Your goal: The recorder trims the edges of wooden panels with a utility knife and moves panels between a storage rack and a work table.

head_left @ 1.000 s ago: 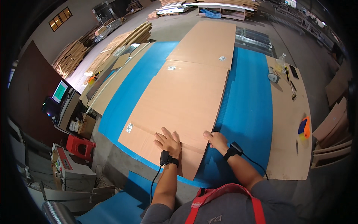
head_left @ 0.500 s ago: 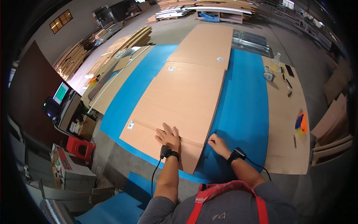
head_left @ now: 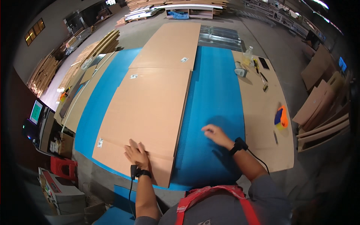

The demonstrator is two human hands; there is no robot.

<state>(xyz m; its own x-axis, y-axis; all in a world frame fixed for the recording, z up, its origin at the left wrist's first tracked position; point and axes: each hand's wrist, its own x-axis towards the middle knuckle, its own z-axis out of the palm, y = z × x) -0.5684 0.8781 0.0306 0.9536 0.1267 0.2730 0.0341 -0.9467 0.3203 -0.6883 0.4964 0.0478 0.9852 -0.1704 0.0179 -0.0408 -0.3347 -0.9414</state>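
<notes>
My left hand (head_left: 137, 154) lies flat on the near end of a light brown wooden panel (head_left: 146, 108), fingers spread and pressing its face. That panel overlaps others, among them a panel (head_left: 167, 45) at the far end and a strip (head_left: 112, 155) at the near end. Small printed labels (head_left: 100, 142) show on the panels. My right hand (head_left: 217, 135) hovers right of the panels, above a blue sheet (head_left: 217, 90), casting a shadow on it. Its fingers are curled together; whether something thin is between them cannot be made out.
On the board (head_left: 262, 112) at the right lie an orange and blue tape roll (head_left: 281, 117), a slim tool (head_left: 275, 137), a brush (head_left: 264, 85), a dark phone (head_left: 264, 63) and a clear bottle (head_left: 248, 54). A red stool (head_left: 63, 167) stands at lower left.
My right hand has left the panel's right edge and moved right over the blue sheet. My left hand stays on the panel. The whole view has turned to the right.
</notes>
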